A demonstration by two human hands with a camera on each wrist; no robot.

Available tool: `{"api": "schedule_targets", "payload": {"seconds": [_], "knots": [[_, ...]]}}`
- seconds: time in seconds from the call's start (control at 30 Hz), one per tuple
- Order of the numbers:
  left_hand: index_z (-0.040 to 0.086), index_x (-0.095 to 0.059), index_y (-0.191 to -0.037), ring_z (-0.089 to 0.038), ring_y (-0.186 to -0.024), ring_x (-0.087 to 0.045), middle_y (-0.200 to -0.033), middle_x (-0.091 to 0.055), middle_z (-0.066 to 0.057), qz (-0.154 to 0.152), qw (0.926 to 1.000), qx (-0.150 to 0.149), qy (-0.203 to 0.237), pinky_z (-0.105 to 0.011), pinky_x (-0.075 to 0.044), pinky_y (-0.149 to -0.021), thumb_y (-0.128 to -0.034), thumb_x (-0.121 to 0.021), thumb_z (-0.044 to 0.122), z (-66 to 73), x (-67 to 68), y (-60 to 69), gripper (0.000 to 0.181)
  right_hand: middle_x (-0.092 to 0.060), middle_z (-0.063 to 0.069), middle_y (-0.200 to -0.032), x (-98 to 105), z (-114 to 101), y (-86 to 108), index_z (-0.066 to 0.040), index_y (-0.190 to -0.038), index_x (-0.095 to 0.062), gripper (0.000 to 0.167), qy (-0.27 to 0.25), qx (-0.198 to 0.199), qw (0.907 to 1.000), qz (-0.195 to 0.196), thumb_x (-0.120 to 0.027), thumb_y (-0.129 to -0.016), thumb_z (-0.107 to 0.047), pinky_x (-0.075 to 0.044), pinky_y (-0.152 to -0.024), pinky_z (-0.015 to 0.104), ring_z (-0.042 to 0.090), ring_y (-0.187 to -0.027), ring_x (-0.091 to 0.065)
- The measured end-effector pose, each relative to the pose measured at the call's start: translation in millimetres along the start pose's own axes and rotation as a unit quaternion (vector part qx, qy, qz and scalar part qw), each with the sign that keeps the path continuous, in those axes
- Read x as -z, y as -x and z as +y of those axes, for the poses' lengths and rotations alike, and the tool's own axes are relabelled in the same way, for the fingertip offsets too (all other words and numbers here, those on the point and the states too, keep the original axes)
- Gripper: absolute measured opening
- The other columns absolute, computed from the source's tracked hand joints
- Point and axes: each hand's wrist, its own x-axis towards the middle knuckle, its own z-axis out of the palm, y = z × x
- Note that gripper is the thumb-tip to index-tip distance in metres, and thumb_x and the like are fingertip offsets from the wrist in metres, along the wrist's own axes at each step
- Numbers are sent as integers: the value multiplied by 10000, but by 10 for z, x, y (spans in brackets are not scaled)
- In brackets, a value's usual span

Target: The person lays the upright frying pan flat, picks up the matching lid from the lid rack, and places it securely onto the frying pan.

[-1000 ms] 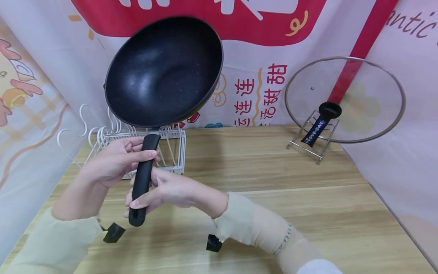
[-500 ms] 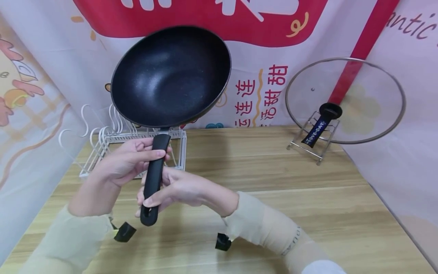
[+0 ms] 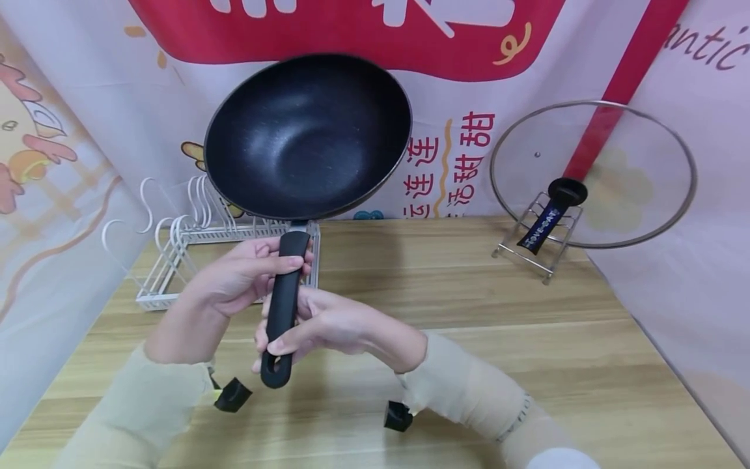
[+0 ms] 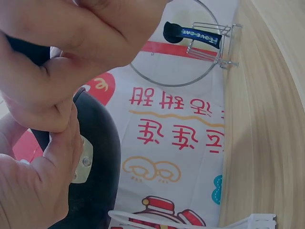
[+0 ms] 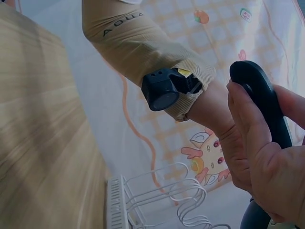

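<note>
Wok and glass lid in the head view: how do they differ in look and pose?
The wok is opaque black; the glass lid is see-through with a metal rim. The wok is held above the table by the left hand and right hand; the lid rests tilted on a wire stand, untouched. Shared: both are round, with black handles.

"OVE-CAT" on lid grip (image 3: 541,227), "antic", "连连" on backdrop (image 3: 457,91), sleeve letters (image 5: 123,24) (unclear)

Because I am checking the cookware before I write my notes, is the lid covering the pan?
No, the head view shows the inside of the pan uncovered, and the lid apart, to its right.
</note>
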Motion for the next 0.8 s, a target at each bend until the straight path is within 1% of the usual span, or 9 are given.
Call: {"api": "schedule_targets", "payload": {"seconds": [0.17, 0.3, 0.43, 0.53, 0.67, 0.8], "knots": [[7, -642, -1130, -149, -920, -708, -1011, -719, -67, 315, 9992, 65, -249, -256, -592, -804, -993, -588, -46, 2, -100, -29, 157, -662, 28, -947, 31, 2, 68, -64, -1099, -431, 309, 47, -3, 10000, 14, -474, -929, 191, -581, -880, 411, 176, -908, -704], [-2, -615, -1156, -146, -923, -705, -1009, -711, -53, 514, 9976, 130, -450, -249, -591, -782, -982, -592, -48, 10, -178, -42, 181, -657, 28, -948, 53, 3, 115, -67, -1109, -428, 309, 50, -63, 10000, 7, -474, -933, 182, -574, -904, 422, 186, -919, -709], [-28, -595, -1168, -141, -926, -698, -1007, -704, -52, 523, 9968, 116, -601, -241, -586, -781, -980, -585, -50, 19, -249, -77, 190, -661, 21, -956, 80, -6, 174, -68, -1121, -426, 318, 45, -53, 10000, 23, -482, -921, 173, -569, -916, 434, 186, -919, -710], [-40, -603, -1156, -139, -922, -700, -997, -710, -52, 545, 9963, 97, -661, -239, -582, -785, -975, -599, -40, 15, -287, -119, 181, -661, 26, -960, 106, -13, 220, -61, -1129, -416, 320, 24, -29, 10000, 34, -482, -916, 170, -561, -935, 463, 213, -949, -716], [-68, -586, -1164, -137, -923, -699, -987, -714, -47, 501, 9963, 66, -701, -246, -577, -801, -970, -603, -29, -1, -331, -176, 199, -662, 36, -967, 145, -17, 278, -49, -1138, -403, 326, 17, -10, 10000, 56, -482, -913, 172, -547, -957, 498, 247, -982, -716], [-79, -572, -1169, -136, -925, -692, -983, -710, -44, 435, 9965, 30, -706, -251, -568, -822, -968, -596, -21, -28, -365, -232, 211, -660, 34, -970, 189, -18, 336, -44, -1135, -399, 316, 62, 20, 10000, 40, -482, -909, 160, -545, -960, 495, 223, -974, -712]]}}
